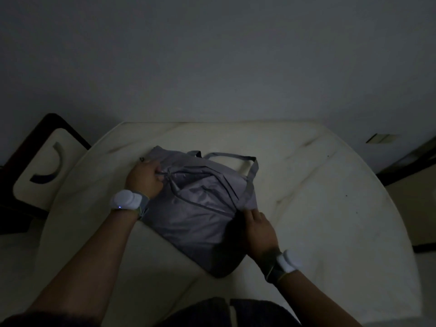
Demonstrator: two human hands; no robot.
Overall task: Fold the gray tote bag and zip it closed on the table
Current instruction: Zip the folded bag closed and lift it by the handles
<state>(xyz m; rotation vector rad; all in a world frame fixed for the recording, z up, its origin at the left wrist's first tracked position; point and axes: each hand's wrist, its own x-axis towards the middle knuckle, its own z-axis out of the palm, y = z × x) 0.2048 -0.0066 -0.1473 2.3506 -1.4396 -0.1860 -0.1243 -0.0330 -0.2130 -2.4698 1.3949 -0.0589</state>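
Off the table's (330, 185) left edge, noted a chair (42, 166), apart from the bag and no part of the job.

Near the left edge, found the left hand (144, 179) closed in a pinch on what looked like the zip pull (168, 176), at the bag's (203, 208) far-left corner; too dim to tell pull from cord for sure. Judged the pinch as made to draw the zip along its track, which ran from those fingers down across the top panel toward the near right. Wore a white band (128, 199) on that wrist, lying over the bag's left side.

At mid-table, saw the bag lying flat and crumpled, slantwise, far end toward the back edge, near end close to the front edge. Looked part-folded, with the zip not yet run shut, by this reading.

Past the bag's far-right corner, saw the straps (250, 171) looped loose on the table top, outside the fold; would likely need tucking in before the zip could close.

At the bag's right side, found the right hand (257, 230) palm down, fingers curled onto the cloth edge. Gripped or merely pressed the fabric; could not tell which. Judged it an anchor, to hold the cloth taut against the left hand's pull. Found the bag thus between both hands, touching each.
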